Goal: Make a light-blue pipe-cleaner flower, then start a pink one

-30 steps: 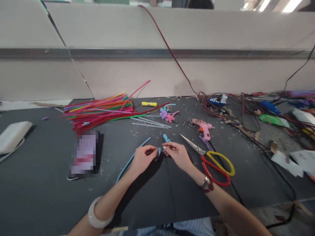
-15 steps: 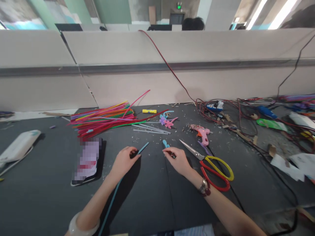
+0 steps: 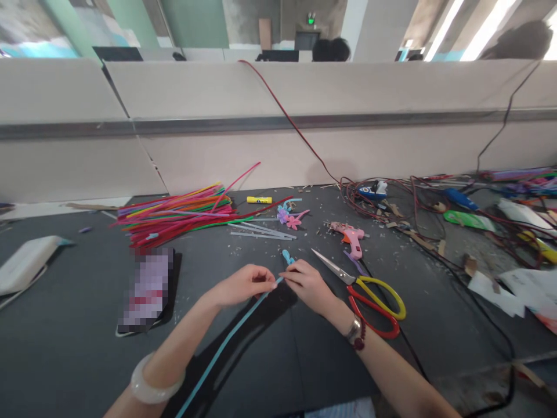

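A long light-blue pipe cleaner point(image 3: 221, 349) runs up from the bottom edge, and my left hand point(image 3: 246, 284) pinches it close to its upper end. Against that end my right hand point(image 3: 307, 285) grips a small blue looped piece of pipe cleaner point(image 3: 286, 255), whose loop pokes out above the fingers. The two hands nearly touch, and the fingers hide where the pieces meet. Beyond them lie small pipe-cleaner flowers point(image 3: 293, 222) in pink, purple and blue, beside several thin grey-white sticks point(image 3: 265, 233). Scissors point(image 3: 357, 280) with one yellow and one red handle rest right of my right hand.
A heap of coloured pipe cleaners point(image 3: 178, 213) lies at the back left, with a yellow glue stick point(image 3: 259, 200) beside it. A phone point(image 3: 148, 290) is at left. A pink glue gun point(image 3: 352, 237), tangled cables point(image 3: 348, 191) and scraps are at right. A white partition point(image 3: 217, 157) stands behind.
My left hand has moved right with the long blue pipe cleaner, bringing its end to my right hand. My right hand still holds the looped piece. The whole view has shifted slightly.
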Tool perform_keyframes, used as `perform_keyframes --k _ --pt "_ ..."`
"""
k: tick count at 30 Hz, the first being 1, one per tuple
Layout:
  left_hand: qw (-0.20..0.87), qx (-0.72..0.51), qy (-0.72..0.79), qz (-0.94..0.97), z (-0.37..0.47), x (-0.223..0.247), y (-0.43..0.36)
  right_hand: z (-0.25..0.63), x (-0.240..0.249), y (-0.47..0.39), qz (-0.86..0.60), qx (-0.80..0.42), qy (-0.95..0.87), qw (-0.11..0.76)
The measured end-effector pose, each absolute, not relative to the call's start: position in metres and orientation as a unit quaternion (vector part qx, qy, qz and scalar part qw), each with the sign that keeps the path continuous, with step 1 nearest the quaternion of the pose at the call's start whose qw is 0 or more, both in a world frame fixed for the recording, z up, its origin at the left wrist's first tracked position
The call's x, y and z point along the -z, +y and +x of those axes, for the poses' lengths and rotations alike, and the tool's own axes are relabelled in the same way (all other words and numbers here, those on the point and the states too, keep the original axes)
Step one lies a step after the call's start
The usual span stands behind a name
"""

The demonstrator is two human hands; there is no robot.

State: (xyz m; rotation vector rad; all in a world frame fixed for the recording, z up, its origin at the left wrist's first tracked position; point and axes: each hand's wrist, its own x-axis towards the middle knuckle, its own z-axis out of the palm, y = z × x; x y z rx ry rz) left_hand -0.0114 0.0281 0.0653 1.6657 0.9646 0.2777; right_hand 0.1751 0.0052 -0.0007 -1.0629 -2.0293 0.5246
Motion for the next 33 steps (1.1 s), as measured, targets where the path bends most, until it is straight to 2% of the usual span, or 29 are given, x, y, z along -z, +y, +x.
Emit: perform_keyframes --k 2,5,8,10,15,33 --pt "0.637 -0.143 0.386 0.651 -0.008 -0.064 0.030 0.175 -0.003 0.007 -0.434 -0.286 -0.748 0.412" --pt "0.737 -0.192 0.369 0.533 -0.004 -0.053 0.031 0.176 -0.003 0.010 -0.445 -0.471 -0.639 0.414" --pt "0.769 -0.246 0.370 0.460 0.000 -0.033 0.033 0.177 0.002 0.013 -0.425 -0.626 -0.513 0.406" --pt "0.766 -0.276 0.373 0.445 0.003 -0.021 0.034 0.176 0.005 0.013 -0.413 -0.676 -0.452 0.411" --pt "0.750 -0.318 0.389 0.430 0.006 -0.006 0.032 0.173 0.001 0.012 -0.398 -0.719 -0.396 0.409" --pt "0.754 -0.286 0.407 0.430 0.004 0.001 0.026 0.172 0.004 0.011 -0.387 -0.729 -0.370 0.427"
